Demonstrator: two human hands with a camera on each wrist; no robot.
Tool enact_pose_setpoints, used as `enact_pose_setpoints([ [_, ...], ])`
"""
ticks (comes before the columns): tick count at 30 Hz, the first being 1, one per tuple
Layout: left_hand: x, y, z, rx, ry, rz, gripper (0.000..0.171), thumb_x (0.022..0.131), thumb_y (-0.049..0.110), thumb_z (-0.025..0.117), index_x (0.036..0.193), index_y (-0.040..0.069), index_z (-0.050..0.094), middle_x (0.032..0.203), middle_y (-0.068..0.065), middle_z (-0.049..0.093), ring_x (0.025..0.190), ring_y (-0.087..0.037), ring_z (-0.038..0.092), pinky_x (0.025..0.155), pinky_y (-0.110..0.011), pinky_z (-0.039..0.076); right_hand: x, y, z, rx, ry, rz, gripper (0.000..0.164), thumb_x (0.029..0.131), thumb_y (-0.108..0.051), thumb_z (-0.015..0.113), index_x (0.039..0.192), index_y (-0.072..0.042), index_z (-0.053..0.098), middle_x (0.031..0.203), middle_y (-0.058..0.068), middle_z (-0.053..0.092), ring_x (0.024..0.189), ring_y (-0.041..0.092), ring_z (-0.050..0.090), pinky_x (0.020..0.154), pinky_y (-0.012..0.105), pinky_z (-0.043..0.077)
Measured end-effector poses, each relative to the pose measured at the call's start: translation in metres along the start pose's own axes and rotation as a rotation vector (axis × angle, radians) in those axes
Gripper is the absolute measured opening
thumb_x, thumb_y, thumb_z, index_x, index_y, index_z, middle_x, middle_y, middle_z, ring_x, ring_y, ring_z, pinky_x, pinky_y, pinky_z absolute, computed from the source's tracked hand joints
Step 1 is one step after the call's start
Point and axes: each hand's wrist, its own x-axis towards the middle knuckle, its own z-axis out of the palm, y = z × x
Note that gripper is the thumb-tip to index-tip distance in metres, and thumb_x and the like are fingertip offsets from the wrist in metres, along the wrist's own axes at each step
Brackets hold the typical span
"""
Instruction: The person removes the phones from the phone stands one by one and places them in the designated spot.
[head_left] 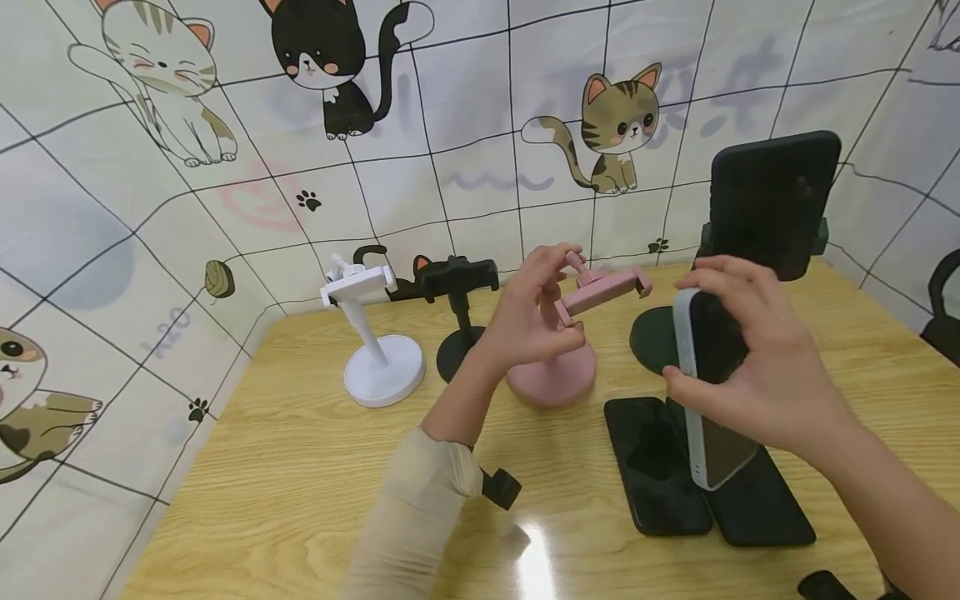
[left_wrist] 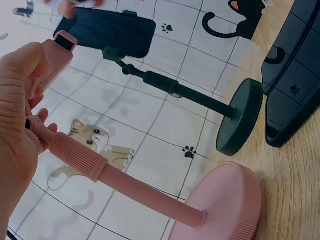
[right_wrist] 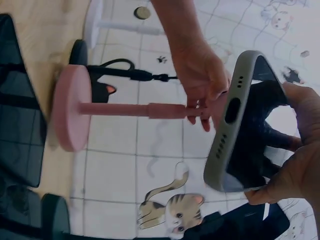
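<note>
My left hand (head_left: 534,312) grips the pink phone stand (head_left: 557,377) at its tilted clamp (head_left: 603,291), thumb on the near side. The left wrist view shows the fingers around the back of the clamp, above the ribbed collar (left_wrist: 80,156) of the pole. Its round base stands on the table. To the right, my right hand (head_left: 772,367) holds a phone (head_left: 696,417) by its edges, raised above the table and steeply tilted. This phone has a pale frame and a dark screen; its port end (right_wrist: 234,110) shows in the right wrist view, close to the pink clamp.
Left of the pink stand are a black stand (head_left: 461,321) and a white stand (head_left: 384,371). At the back right, a dark green stand (head_left: 651,340) bears a black phone (head_left: 772,204). Two dark phones, one (head_left: 652,492) beside the other (head_left: 772,508), lie below my right hand.
</note>
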Motion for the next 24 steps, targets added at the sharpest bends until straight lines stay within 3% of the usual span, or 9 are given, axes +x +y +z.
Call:
enact_pose_setpoints([
  [1, 0.001, -0.003, 0.001, 0.003, 0.009, -0.01, 0.064, 0.058, 0.003, 0.064, 0.119, -0.001, 0.046, 0.102, -0.01, 0.051, 0.091, -0.015, 0.044, 0.081, -0.024, 0.043, 0.0, -0.002, -0.001, -0.039, -0.068, 0.033, 0.079, 0.049, -0.007, 0.082, 0.121, -0.01, 0.05, 0.13, 0.012, 0.036, 0.112, 0.031, 0.036, 0.088, 0.041, 0.039],
  [4, 0.003, -0.011, 0.005, 0.001, 0.025, -0.019, 0.063, 0.058, 0.002, 0.063, 0.119, -0.001, 0.047, 0.102, -0.01, 0.051, 0.091, -0.016, 0.045, 0.08, -0.025, 0.043, -0.001, 0.0, -0.002, -0.13, -0.265, 0.129, 0.07, 0.058, -0.011, 0.079, 0.12, -0.009, 0.048, 0.125, 0.017, 0.036, 0.104, 0.037, 0.041, 0.074, 0.059, 0.038],
  [9, 0.007, -0.02, 0.008, -0.025, 0.026, -0.014, 0.062, 0.059, -0.002, 0.062, 0.118, 0.0, 0.047, 0.103, -0.009, 0.051, 0.095, -0.016, 0.044, 0.086, -0.025, 0.042, -0.014, 0.034, -0.001, -0.193, -0.485, 0.246, 0.068, 0.063, -0.02, 0.077, 0.122, -0.007, 0.046, 0.121, 0.023, 0.036, 0.095, 0.04, 0.047, 0.069, 0.054, 0.044],
  [15, 0.012, -0.028, 0.008, -0.084, -0.025, -0.038, 0.064, 0.061, -0.002, 0.063, 0.123, 0.0, 0.045, 0.11, -0.01, 0.049, 0.103, -0.015, 0.043, 0.092, -0.026, 0.04, -0.032, 0.073, -0.002, -0.228, -0.537, 0.334, 0.07, 0.063, -0.023, 0.077, 0.122, -0.001, 0.045, 0.122, 0.031, 0.033, 0.097, 0.047, 0.045, 0.071, 0.057, 0.042],
  [24, 0.018, -0.028, 0.002, -0.079, -0.058, -0.205, 0.066, 0.062, -0.006, 0.061, 0.126, -0.002, 0.044, 0.122, -0.016, 0.048, 0.103, -0.018, 0.043, 0.079, -0.026, 0.038, -0.049, 0.114, -0.016, -0.284, -0.559, 0.395, 0.075, 0.063, -0.026, 0.078, 0.121, 0.005, 0.042, 0.119, 0.038, 0.032, 0.098, 0.053, 0.04, 0.072, 0.062, 0.038],
])
